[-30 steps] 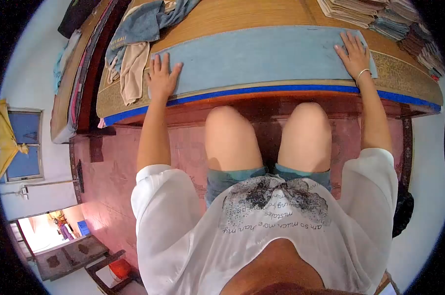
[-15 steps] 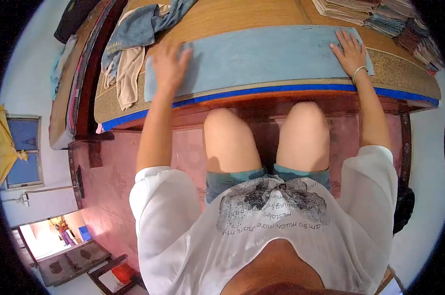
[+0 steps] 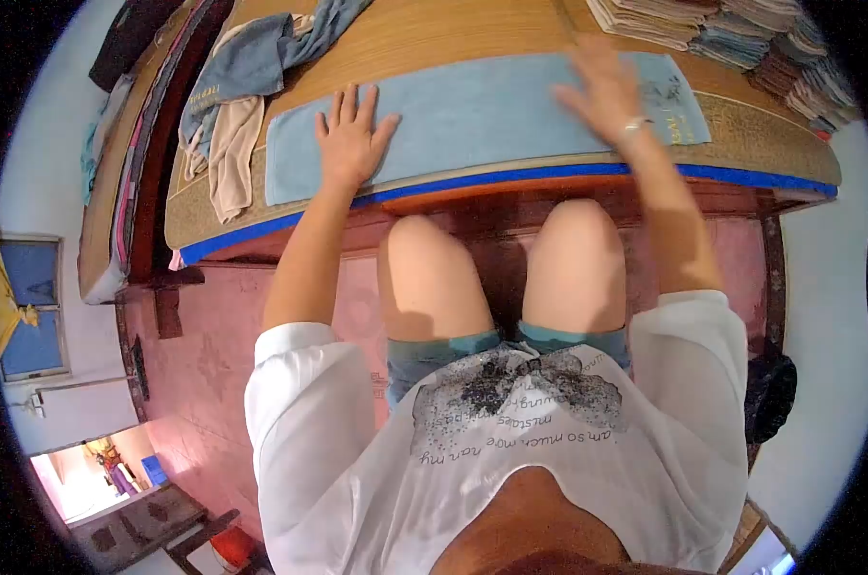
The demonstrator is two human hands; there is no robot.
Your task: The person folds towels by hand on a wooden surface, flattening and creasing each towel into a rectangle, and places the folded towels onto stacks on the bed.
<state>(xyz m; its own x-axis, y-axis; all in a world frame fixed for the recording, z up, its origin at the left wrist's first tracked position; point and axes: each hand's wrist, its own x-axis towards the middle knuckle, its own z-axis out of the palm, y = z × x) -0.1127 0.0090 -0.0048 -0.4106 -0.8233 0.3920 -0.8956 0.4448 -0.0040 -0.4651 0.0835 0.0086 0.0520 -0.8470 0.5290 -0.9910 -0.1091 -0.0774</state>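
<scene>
A long light-blue towel (image 3: 453,110) lies flat along the front of the table, with yellow lettering and dark marks at its right end. My left hand (image 3: 350,144) rests palm down on the left part of the towel, fingers spread. Over the right part is my right hand (image 3: 601,96), slightly blurred, thumb apart from the fingers and nothing in its grasp; whether it touches the cloth I cannot tell. A bracelet circles the right wrist.
Left of the towel lies a heap of crumpled blue and beige towels (image 3: 247,81). Stacks of folded towels (image 3: 731,38) stand at the table's back right. A blue strip (image 3: 510,177) edges the table (image 3: 434,34) just above my knees. Another padded surface (image 3: 117,192) stands at left.
My right hand has slid left from the towel's right end, where yellow lettering now shows. My left hand has come to lie flat on the cloth. The view has shifted slightly.
</scene>
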